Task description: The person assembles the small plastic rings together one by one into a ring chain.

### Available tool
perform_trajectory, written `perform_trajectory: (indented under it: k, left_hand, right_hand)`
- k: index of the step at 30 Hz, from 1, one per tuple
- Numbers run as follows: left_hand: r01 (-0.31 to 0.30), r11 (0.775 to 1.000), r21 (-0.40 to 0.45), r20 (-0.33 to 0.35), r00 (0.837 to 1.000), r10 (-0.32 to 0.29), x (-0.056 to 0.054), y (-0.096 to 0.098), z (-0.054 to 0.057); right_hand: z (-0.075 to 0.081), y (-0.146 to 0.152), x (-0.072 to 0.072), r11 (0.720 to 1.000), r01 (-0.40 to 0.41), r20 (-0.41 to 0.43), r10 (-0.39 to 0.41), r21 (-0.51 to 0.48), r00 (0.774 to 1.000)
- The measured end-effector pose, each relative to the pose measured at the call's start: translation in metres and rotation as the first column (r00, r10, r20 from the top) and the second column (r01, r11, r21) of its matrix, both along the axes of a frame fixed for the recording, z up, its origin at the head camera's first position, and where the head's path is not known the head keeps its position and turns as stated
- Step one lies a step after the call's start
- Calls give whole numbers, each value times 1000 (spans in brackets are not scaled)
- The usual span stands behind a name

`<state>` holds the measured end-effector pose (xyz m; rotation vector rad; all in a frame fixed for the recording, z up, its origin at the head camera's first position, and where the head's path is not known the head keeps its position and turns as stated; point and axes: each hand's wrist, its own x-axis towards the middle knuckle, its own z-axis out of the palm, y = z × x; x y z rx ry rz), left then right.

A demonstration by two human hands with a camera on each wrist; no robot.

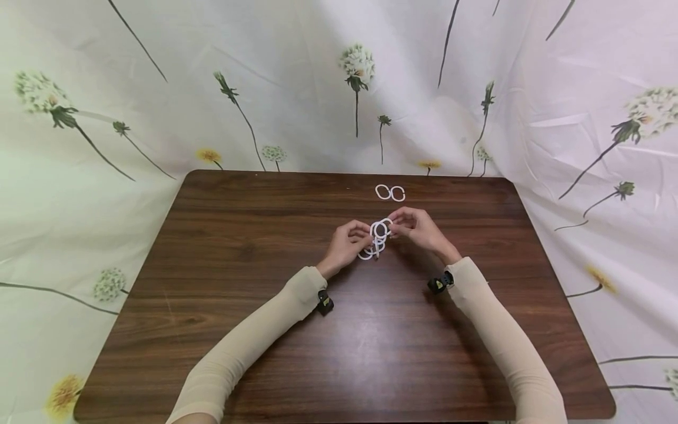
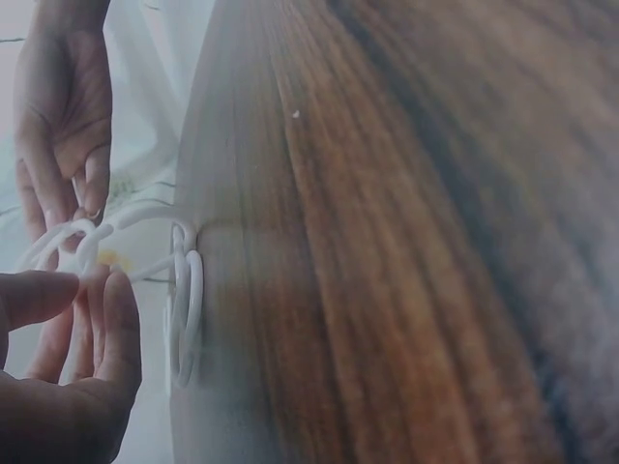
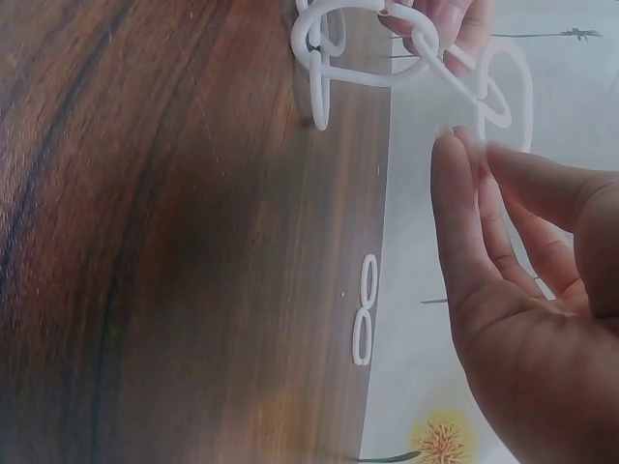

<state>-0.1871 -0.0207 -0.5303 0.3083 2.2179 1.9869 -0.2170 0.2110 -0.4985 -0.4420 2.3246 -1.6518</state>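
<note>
Between the two hands hangs a chain of white plastic rings (image 1: 379,240), several linked together, its lower rings down at the table top. My left hand (image 1: 346,242) pinches one of the upper rings between thumb and fingers. From the other side my right hand (image 1: 421,231) pinches the end ring (image 3: 525,92) by its edge. In the right wrist view that ring overlaps the one beside it; whether they are fully linked I cannot tell. The lower rings (image 2: 189,319) show past the left fingers in the left wrist view.
Two loose white rings (image 1: 390,192) lie side by side near the far edge of the brown wooden table (image 1: 238,235). A white cloth with printed dandelions (image 1: 318,88) hangs behind and beside the table. Each wrist wears a small black camera (image 1: 325,302).
</note>
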Motion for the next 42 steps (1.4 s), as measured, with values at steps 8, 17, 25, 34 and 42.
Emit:
perform_trajectory:
  k: [8,17,25,34,42]
  left_hand:
    - [0,1000,-10,10,1000,0,0,-1,-1]
    - [11,1000,-11,0,1000,-11,-1,-1,-4]
    - [24,999,-36,9,1000,-24,-2,-2,-3]
    - [25,999,-35,3,1000,-25,-1,0,0]
    - [40,998,-43,-9,999,-40,0,0,2]
  right_hand:
    - [-3,-2,0,1000,-6,1,6,-4,1000]
    - [-3,-4,0,1000,-20,-17,20,10,1000]
    - [-4,-5,-2,1000,-5,-7,5,-17,1000]
    - [-4,-9,1,1000,-13,-3,13,-23,1000]
    - [-2,-9,1,1000,-1,-35,2,19,999]
